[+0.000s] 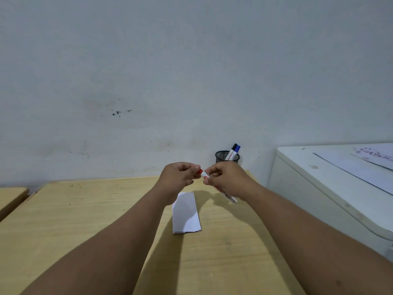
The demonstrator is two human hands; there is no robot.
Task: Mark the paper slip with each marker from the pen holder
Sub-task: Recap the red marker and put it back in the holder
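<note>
A white paper slip lies on the wooden table, just below my hands. Above it, my right hand grips the white barrel of a red marker, which slants down to the right. My left hand pinches the marker's red cap at the upper end; whether the cap is seated or coming off I cannot tell. Behind my right hand, against the wall, stands a black mesh pen holder. A black-capped marker and a blue-capped marker stick out of it.
A white cabinet with printed sheets on top stands close on the right, higher than the table. A second wooden table edge shows at the far left. The grey wall runs right behind the table.
</note>
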